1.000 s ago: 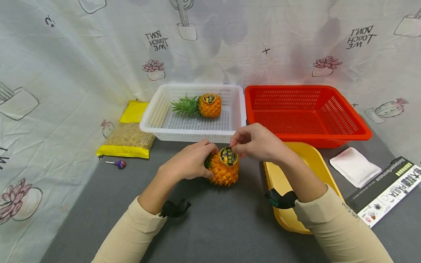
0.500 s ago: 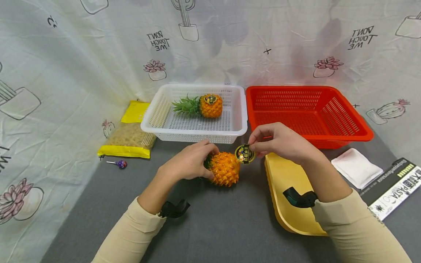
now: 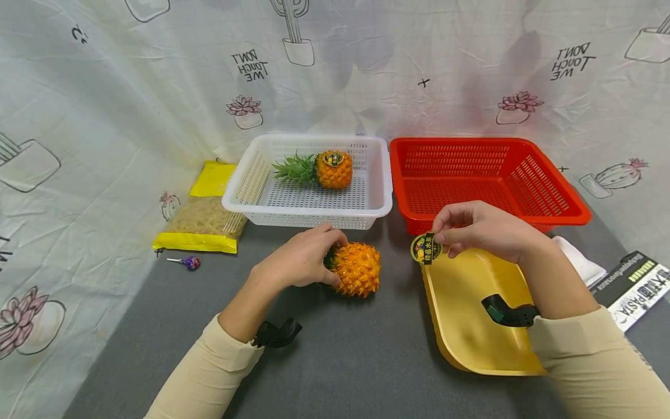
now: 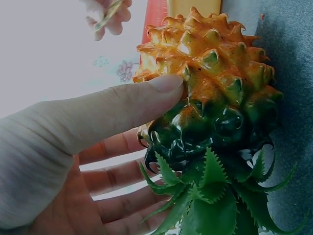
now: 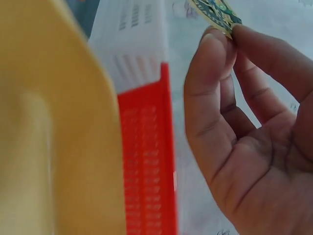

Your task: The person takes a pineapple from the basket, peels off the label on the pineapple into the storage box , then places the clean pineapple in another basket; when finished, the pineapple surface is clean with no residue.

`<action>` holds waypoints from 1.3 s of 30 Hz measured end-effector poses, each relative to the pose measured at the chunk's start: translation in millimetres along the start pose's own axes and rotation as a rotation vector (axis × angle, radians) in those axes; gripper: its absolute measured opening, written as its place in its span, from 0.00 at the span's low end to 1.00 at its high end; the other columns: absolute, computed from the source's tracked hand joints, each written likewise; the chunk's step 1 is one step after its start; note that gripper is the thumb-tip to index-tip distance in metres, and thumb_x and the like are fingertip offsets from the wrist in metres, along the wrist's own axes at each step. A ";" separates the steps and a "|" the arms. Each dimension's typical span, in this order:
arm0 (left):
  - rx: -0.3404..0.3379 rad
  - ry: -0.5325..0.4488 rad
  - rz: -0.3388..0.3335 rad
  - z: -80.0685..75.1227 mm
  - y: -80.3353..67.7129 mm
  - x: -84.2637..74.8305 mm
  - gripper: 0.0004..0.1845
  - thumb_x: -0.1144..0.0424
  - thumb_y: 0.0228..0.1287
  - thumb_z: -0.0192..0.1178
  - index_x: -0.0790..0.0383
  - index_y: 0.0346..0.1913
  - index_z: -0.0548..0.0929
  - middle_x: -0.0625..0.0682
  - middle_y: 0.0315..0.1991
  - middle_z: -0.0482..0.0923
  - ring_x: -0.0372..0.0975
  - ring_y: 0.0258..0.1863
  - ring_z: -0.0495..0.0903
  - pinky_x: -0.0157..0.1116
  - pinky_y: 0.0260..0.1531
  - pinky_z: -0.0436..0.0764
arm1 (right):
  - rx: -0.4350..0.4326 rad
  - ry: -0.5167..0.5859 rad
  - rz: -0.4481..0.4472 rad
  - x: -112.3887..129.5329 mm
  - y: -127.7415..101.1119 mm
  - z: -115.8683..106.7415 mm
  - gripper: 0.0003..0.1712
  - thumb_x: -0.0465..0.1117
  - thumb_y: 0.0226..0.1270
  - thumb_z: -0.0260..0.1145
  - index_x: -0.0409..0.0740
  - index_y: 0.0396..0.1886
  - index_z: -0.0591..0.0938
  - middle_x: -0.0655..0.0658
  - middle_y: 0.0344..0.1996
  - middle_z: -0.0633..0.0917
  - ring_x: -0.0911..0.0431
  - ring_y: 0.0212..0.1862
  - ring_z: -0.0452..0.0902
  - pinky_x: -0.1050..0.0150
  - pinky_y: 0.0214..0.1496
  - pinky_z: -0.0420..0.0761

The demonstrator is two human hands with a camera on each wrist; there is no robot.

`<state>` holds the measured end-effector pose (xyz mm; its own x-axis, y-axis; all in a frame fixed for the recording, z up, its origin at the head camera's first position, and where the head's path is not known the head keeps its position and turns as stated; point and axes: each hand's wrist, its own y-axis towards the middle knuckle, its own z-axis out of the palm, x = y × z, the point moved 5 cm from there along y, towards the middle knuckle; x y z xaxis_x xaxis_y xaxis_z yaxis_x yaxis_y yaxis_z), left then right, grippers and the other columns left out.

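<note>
My left hand [image 3: 300,256] grips an orange pineapple [image 3: 358,269] lying on the dark table. In the left wrist view, its thumb presses the spiky skin, and the pineapple's green leaves [image 4: 215,210] point down the frame. Between thumb and forefinger my right hand [image 3: 484,233] pinches a round black-and-gold sticker [image 3: 426,249], held above the left rim of the yellow tray [image 3: 471,314]. The right wrist view shows only part of the sticker [image 5: 217,12] at the fingertips. A second pineapple [image 3: 334,169], with a like sticker on it, lies in the white basket [image 3: 309,208].
A red basket [image 3: 492,218] stands behind the yellow tray. At the left lie a yellow bag of pasta [image 3: 204,212] and a lollipop [image 3: 191,263]. A white packet [image 3: 581,262] and a black-and-white box [image 3: 641,291] lie at the right, partly behind my right arm.
The sticker has come off the pineapple in my left hand. My right hand has carried it to the right, over the tray's edge. The left hand has stayed in place.
</note>
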<state>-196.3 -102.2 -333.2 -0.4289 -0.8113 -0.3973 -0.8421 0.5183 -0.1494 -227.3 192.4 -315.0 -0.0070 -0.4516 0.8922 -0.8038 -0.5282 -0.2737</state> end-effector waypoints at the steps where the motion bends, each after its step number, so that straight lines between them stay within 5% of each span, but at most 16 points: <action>1: -0.001 0.001 0.001 0.1 -0.1 0.0 0.35 0.55 0.53 0.81 0.55 0.64 0.79 0.49 0.56 0.76 0.44 0.53 0.79 0.46 0.57 0.79 | 0.007 0.000 0.005 -3.8 -0.7 -1.6 0.12 0.40 0.72 0.69 0.35 0.45 0.80 0.41 0.35 0.84 0.45 0.39 0.83 0.53 0.47 0.87; 13: 0.002 0.003 -0.004 1.9 -0.8 0.8 0.35 0.55 0.53 0.81 0.55 0.64 0.79 0.50 0.55 0.75 0.45 0.52 0.79 0.46 0.56 0.79 | 0.064 0.013 0.073 -41.8 -3.1 -7.9 0.12 0.38 0.73 0.66 0.33 0.47 0.79 0.42 0.34 0.82 0.46 0.41 0.82 0.50 0.50 0.87; 39: 0.004 -0.004 -0.005 1.3 -2.8 0.3 0.35 0.55 0.55 0.80 0.55 0.65 0.78 0.51 0.59 0.75 0.46 0.56 0.79 0.47 0.60 0.78 | -0.036 -0.124 0.189 -83.2 9.3 0.1 0.13 0.37 0.72 0.66 0.32 0.48 0.79 0.45 0.31 0.81 0.53 0.35 0.78 0.57 0.37 0.84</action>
<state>-193.6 -103.6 -334.1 -0.4235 -0.8128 -0.4000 -0.8430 0.5153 -0.1545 -234.2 225.0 -391.8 -0.0883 -0.6259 0.7749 -0.8155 -0.4012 -0.4171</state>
